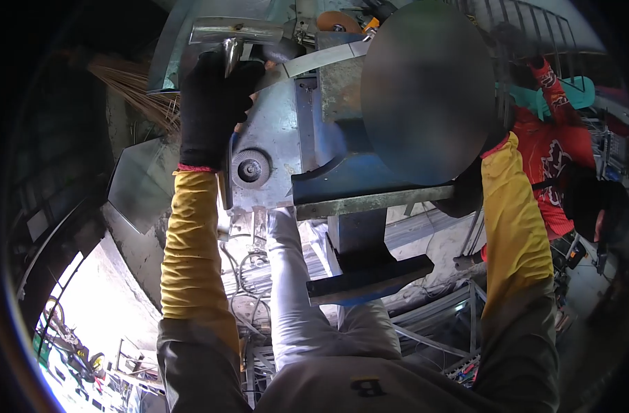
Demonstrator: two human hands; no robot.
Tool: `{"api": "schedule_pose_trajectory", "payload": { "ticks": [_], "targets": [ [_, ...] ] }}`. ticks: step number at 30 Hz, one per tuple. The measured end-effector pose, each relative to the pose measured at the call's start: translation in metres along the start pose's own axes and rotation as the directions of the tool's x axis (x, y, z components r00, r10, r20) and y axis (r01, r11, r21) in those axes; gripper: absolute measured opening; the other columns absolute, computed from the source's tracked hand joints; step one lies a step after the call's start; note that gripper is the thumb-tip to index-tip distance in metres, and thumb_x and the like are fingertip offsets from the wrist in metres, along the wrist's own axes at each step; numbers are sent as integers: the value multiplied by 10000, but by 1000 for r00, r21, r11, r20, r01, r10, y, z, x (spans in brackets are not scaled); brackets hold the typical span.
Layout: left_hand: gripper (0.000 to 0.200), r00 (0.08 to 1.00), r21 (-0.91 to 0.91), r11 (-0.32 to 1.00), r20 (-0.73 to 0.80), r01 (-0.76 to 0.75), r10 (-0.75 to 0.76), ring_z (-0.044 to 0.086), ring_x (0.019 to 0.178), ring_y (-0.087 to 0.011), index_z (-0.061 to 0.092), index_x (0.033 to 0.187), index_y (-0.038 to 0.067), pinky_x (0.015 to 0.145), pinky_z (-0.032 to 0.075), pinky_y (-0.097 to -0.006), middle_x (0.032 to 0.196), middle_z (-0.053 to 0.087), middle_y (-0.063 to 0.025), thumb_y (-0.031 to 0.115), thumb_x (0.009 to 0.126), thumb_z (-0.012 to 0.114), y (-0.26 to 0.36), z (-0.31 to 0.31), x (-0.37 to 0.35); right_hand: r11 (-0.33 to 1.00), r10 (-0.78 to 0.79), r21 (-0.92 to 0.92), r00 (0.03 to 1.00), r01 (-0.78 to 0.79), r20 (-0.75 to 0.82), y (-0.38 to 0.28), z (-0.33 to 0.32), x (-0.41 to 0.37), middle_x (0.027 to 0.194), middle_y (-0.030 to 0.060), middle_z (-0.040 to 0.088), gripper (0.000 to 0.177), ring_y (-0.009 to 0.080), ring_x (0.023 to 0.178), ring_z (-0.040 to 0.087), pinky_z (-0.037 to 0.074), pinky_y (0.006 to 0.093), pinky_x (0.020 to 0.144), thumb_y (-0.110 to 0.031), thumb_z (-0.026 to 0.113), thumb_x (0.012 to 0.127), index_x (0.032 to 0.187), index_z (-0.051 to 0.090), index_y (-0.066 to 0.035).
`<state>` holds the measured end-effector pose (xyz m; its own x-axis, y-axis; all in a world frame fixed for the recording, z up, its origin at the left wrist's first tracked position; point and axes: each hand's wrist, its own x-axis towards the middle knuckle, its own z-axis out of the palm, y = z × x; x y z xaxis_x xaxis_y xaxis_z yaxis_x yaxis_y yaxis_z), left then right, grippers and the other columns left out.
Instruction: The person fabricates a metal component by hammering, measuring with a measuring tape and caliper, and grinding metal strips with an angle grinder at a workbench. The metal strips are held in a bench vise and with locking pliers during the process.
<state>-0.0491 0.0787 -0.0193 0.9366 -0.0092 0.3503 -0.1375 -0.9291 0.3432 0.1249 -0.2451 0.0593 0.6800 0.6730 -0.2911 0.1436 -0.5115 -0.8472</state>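
Note:
My left hand [217, 103], in a black glove, is closed around the shaft of a metal hammer [237, 31], its cylindrical head above the fist. A curved flat metal strip [321, 60] runs from beside this hand to the right, passing behind a grey blurred oval. My right hand [495, 138] is almost wholly hidden by that oval; only a dark bit of glove shows at the yellow sleeve, so its fingers cannot be made out. Between my arms stands a large blue bench vise [376, 162]. Near my left wrist a round wire-brush-like disc [250, 168] lies on the metal bench top [276, 131].
A person in red clothing [552, 165] is at the right. Thin rods [139, 89] lie in a bundle at the left, above a sheet-metal piece [142, 182]. An orange-brown disc [338, 22] is at the back. Cables [242, 275] and metal bars [431, 323] lie below the bench.

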Motion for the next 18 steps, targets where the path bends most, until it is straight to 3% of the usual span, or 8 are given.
{"api": "schedule_pose_trajectory", "payload": {
  "ticks": [1,2,4,5,8,12,14,18],
  "targets": [
    [482,999,-11,999,-7,32,-32,696,768,-203,719,1149,150,622,581,-306,999,655,-89,98,682,829,-1,2,-4,990,133,22,985,-136,108,-6,-3,3,849,-21,605,470,25,683,521,438,219,571,-193,625,1011,1453,526,-65],
    [531,998,-23,998,-12,64,-64,697,800,-219,718,1170,162,641,585,-318,1009,655,-97,90,657,834,0,3,-7,990,136,11,985,-138,111,-3,-1,6,849,-21,605,470,25,683,521,438,219,571,-193,625,1011,1453,526,-65],
    [588,997,-74,995,-26,72,-74,682,798,-238,704,1204,173,635,577,-335,994,639,-105,68,639,828,0,6,-13,998,50,35,992,-54,114,9,6,14,830,-15,605,465,31,683,531,449,226,576,-202,627,1014,1447,531,-62],
    [530,997,-40,998,-53,52,-54,655,810,-246,713,1167,181,647,559,-351,968,625,-91,64,656,797,1,7,-15,993,-65,-92,993,74,94,10,10,17,860,6,636,450,46,709,564,480,237,602,-210,635,1010,1420,552,-43],
    [481,995,-16,999,-90,49,-51,625,840,-261,721,1121,186,664,539,-371,952,607,-77,64,659,770,2,11,-18,977,-120,-174,992,123,28,7,16,14,909,36,671,426,70,768,605,515,254,651,-200,659,995,1372,578,-19],
    [463,992,18,999,-126,37,-34,624,835,-266,719,1093,183,650,530,-375,949,603,-75,71,648,783,0,15,-17,994,-45,-94,996,52,77,8,22,13,968,67,696,417,93,838,634,540,268,711,-196,693,975,1332,595,-5],
    [437,987,-108,989,-113,103,-115,627,815,-261,724,1065,184,641,528,-373,942,603,-69,78,647,795,1,18,-16,982,-120,-139,991,127,55,2,25,11,1005,75,692,424,102,862,636,549,268,725,-185,710,965,1326,591,2],
    [403,984,31,999,-174,29,-23,636,817,-250,733,1043,190,644,533,-367,955,613,-70,75,662,794,-1,22,-17,981,-119,-154,993,122,25,2,30,9,1076,92,690,445,111,894,646,564,272,752,-171,704,966,1349,573,13]
  ]
}}
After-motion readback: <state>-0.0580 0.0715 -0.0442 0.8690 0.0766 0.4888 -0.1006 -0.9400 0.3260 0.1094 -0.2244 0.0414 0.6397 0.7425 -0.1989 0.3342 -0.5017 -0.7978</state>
